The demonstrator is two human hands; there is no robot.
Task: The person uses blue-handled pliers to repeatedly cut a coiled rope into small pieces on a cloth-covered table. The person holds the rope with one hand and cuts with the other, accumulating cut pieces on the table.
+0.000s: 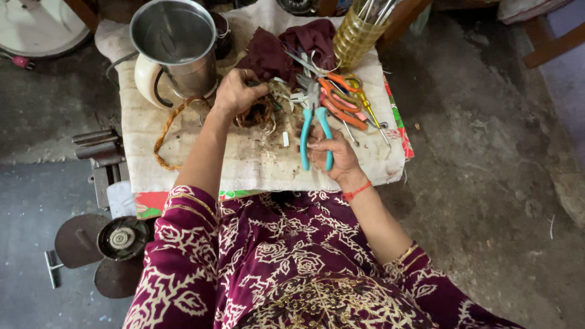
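While the right hand (332,155) closes around the teal handles of a pair of pliers (314,131), the left hand (234,91) curls down onto a tangle of copper wire (259,113) in the middle of the cloth-covered table (201,152). The pliers point away from the person, jaws over the wire scraps, and the fingers wrap both handles fairly tightly. They look stiff and moderately heavy, and the rubbery sleeves are the sensible place to grip. The wire looks light, springy and prickly, best pinched at the coil's edge; whether the left fingers actually pinch it I cannot tell. Counted: one teal pair of pliers, at least two orange-handled tools (341,103) just beside it, one steel jar (177,45), one amber holder (356,33), one dark red rag (292,45).
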